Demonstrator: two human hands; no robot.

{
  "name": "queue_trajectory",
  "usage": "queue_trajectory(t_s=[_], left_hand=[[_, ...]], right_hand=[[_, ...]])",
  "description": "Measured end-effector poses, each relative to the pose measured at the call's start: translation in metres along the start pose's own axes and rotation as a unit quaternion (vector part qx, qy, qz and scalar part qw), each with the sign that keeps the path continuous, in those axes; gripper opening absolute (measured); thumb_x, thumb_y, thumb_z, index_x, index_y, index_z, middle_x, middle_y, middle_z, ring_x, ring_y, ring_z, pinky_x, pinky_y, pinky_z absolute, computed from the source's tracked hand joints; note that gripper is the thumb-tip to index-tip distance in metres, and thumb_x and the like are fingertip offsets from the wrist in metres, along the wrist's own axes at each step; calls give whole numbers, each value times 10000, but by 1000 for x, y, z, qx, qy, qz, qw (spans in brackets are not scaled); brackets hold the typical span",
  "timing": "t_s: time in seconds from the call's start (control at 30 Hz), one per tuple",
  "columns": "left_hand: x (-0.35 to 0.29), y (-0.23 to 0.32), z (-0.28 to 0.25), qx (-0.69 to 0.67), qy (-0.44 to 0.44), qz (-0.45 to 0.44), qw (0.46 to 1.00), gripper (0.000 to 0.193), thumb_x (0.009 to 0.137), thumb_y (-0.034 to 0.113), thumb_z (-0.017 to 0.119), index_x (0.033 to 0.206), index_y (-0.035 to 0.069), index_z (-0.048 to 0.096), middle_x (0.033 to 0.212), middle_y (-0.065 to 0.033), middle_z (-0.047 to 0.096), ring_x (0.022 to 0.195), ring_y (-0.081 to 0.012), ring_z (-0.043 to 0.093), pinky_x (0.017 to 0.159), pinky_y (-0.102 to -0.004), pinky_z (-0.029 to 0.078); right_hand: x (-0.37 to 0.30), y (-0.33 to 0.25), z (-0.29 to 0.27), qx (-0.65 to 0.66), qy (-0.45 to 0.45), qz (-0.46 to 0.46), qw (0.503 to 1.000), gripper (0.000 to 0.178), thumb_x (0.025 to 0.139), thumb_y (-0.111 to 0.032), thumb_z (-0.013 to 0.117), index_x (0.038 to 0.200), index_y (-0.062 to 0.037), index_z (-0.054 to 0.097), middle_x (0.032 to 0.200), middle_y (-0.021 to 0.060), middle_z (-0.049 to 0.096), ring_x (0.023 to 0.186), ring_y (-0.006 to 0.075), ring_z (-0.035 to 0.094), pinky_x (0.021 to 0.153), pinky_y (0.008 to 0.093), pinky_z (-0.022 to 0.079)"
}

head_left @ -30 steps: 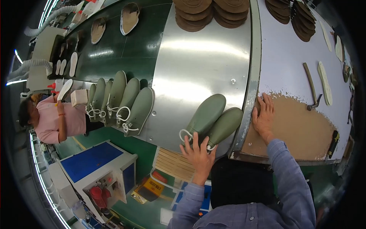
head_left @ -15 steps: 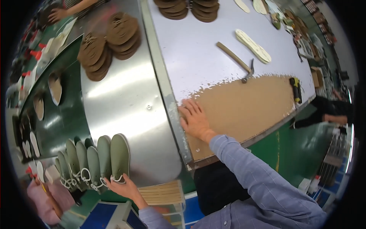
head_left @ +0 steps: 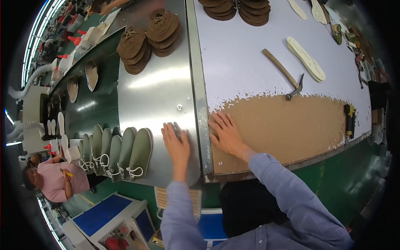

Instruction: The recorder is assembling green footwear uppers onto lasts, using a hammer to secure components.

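My left hand [head_left: 177,151] lies open, fingers stretched, on the metal tabletop [head_left: 160,96], holding nothing. Just left of it a row of several green shoe lasts [head_left: 141,154] with white cord loops stands at the table's near edge, apart from my fingers. My right hand [head_left: 227,135] rests open, palm down, on the worn brown part of the white worktable [head_left: 283,125], near that table's left edge. A claw hammer [head_left: 284,71] with a wooden handle lies farther off to the right, beside a stack of pale insoles [head_left: 306,59]. Neither is touched.
Brown leather shoe uppers [head_left: 163,27] are piled at the far end of the metal table, with more brown stacks [head_left: 254,10] on the white one. A yellow-black cutter [head_left: 349,121] lies at the right edge. Cut pieces lie on a green belt [head_left: 104,98]; a person [head_left: 58,179] stands left.
My left hand has let go of the nearest green last and moved right, onto the bare metal. My right hand stays on the worktable. The whole view has shifted.
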State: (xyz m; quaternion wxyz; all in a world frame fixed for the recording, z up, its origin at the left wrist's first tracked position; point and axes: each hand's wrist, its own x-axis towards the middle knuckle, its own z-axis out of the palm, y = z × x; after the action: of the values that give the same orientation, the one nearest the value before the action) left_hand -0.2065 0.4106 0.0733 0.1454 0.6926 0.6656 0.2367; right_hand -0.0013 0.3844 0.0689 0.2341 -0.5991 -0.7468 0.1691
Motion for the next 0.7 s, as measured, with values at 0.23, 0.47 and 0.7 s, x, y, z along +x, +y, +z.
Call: queue_trajectory(t_s=[0.23, 0.47, 0.7], left_hand=[[104, -20, 21, 132, -59, -7, 989, 556, 929, 274, 488, 1352, -68, 373, 1434, -269, 327, 1345, -411, 281, 1109, -495, 193], [-165, 55, -58, 91, -225, 27, 970, 325, 879, 178, 542, 1124, -33, 569, 1087, -273, 575, 962, -439, 556, 823, -463, 460], [-264, 110, -61, -225, -107, -444, 861, 653, 837, 329, 666, 1334, -14, 419, 1043, -243, 636, 866, -310, 646, 840, -438, 503]], right_hand=[[-108, 38, -86, 72, -162, -64, 982, 379, 826, -180, 598, 1185, -67, 553, 1356, 123, 445, 1313, 302, 346, 1088, 459, 278], [-195, 89, -184, 226, -42, 229, 946, 209, 870, -169, 549, 1021, -47, 627, 1085, 154, 610, 1058, 329, 562, 911, 405, 459], [-337, 181, -236, 286, 324, 557, 709, 216, 922, -178, 562, 1052, -21, 633, 884, 67, 684, 784, 138, 637, 718, 283, 504]])
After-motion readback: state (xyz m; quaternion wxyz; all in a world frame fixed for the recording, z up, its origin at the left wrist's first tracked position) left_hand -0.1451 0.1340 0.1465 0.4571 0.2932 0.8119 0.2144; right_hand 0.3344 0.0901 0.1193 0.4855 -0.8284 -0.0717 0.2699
